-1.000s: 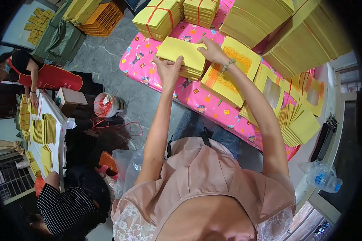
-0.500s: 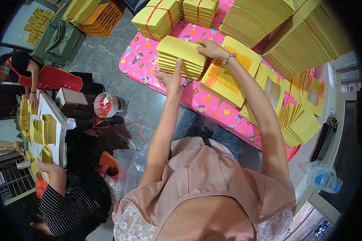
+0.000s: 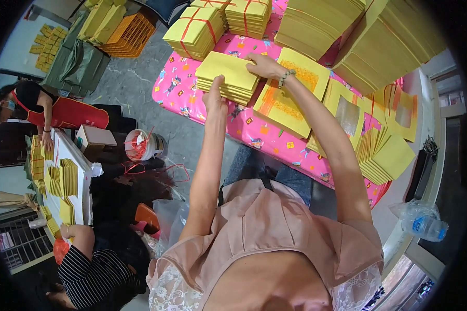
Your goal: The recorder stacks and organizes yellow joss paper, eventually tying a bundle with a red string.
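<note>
A squared pile of folded yellow paper [image 3: 228, 70] lies on the pink patterned tablecloth, its layers showing along the near edge. My left hand [image 3: 215, 98] grips the near side, thumb over the top edge and the other fingers mostly hidden. At the right end my right hand [image 3: 265, 66], with a beaded bracelet at the wrist, presses its fingers against the pile's edge. Just right of the pile, under my right forearm, lies a stack of larger yellow sheets [image 3: 269, 103] with an orange printed patch on top.
Red-tied yellow bundles [image 3: 193, 32] stand behind the pile, tall paper stacks [image 3: 321, 26] at the far right. Fanned yellow paper [image 3: 384, 155] lies nearer right. Two people work at a white table [image 3: 72, 181] on the left. A bucket [image 3: 145, 145] with red strips stands on the floor.
My left hand's spread fingers have closed in on the pile's near side. My right hand stays at the right end. The whole view has shifted slightly.
</note>
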A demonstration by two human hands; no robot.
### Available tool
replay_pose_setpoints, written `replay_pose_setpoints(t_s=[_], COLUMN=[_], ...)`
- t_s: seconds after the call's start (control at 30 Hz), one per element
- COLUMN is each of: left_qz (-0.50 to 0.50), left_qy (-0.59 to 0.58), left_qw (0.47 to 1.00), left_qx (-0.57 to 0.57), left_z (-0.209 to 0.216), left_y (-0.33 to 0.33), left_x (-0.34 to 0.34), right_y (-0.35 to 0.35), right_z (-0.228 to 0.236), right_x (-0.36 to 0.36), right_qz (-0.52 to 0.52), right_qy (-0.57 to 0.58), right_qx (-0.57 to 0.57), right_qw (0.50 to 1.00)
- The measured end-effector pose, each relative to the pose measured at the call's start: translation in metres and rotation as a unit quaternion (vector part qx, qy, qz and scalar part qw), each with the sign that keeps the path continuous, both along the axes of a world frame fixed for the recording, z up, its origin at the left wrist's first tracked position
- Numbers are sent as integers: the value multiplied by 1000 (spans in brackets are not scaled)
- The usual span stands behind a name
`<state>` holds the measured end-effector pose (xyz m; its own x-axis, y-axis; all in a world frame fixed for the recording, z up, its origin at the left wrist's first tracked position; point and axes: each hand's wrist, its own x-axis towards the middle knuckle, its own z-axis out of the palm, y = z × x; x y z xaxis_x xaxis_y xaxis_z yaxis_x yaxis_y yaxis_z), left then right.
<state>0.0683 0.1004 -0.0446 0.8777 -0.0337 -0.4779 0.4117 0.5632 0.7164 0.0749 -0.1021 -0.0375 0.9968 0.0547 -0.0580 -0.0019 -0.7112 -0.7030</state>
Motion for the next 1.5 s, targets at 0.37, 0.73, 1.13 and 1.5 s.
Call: replay_pose_setpoints(t_s=[0.37, 0.73, 1.13, 1.5], left_qz=[-70, -342, -356, -385], left_qy=[-245, -463, -489, -494], left_qw=[966, 818, 791, 772], left_qx=[44, -10, 98, 109], left_z=[76, 95, 48, 33], left_y=[-5, -70, -86, -85], left_x=[12, -61, -77, -68], right_y=[-12, -58, -66, -25], right_z=[58, 74, 91, 159], right_x=[-40, -173, -204, -194], right_qz=[-7, -146, -154, -42], right_qy=[-56, -129, -126, -204], right_qx=[265, 312, 261, -321], right_qw=[962, 930, 945, 924])
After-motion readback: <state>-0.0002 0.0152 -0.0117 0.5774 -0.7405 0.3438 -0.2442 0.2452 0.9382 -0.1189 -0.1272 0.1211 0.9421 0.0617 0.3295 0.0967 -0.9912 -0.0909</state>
